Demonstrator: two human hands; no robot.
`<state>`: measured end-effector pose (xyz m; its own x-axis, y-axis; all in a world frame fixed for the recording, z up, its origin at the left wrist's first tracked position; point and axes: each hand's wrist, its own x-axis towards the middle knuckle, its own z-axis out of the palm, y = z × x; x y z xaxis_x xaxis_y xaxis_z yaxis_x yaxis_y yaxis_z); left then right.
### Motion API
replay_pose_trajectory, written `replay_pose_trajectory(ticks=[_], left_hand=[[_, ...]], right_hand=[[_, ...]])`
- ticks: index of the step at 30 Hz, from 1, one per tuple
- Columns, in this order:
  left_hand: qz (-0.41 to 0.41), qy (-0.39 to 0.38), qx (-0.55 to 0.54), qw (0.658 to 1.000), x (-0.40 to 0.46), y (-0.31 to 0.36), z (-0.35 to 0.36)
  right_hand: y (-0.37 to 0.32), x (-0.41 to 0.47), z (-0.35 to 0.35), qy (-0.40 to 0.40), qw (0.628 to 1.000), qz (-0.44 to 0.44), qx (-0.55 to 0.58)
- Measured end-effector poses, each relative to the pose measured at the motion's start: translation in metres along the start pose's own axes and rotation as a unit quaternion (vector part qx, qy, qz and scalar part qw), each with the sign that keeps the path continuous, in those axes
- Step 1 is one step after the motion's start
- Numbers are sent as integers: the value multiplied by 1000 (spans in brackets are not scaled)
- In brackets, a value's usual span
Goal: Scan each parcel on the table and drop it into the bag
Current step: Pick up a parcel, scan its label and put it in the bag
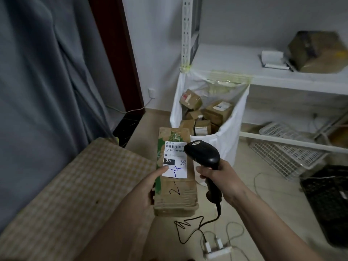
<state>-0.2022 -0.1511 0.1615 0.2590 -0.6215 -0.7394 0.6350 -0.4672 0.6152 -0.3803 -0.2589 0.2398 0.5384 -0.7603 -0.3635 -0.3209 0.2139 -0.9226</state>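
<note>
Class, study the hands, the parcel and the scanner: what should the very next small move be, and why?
Probably tilt the scanner down onto the label and trigger it. The right hand holds its head beside the barcode, the left hand holds the parcel label-up, short of the bag.

My parcel point(175, 185) is rough matt cardboard with a smooth paper label point(175, 160); my scanner point(202, 154) is glossy black plastic.
</note>
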Motion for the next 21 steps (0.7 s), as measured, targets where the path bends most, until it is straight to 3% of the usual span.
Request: replay_pose_trajectory(ticks=[10,15,21], left_hand=[[-40,-16,12,999,86,60,74],[-110,-111,95,983,145,106,103],[-82,-143,82,983,235,196,146]], right_hand=[[1,72,-49,10,995,45,85],[-13,137,-81,77,991,46,101],[-52,243,-103,142,983,33,115]])
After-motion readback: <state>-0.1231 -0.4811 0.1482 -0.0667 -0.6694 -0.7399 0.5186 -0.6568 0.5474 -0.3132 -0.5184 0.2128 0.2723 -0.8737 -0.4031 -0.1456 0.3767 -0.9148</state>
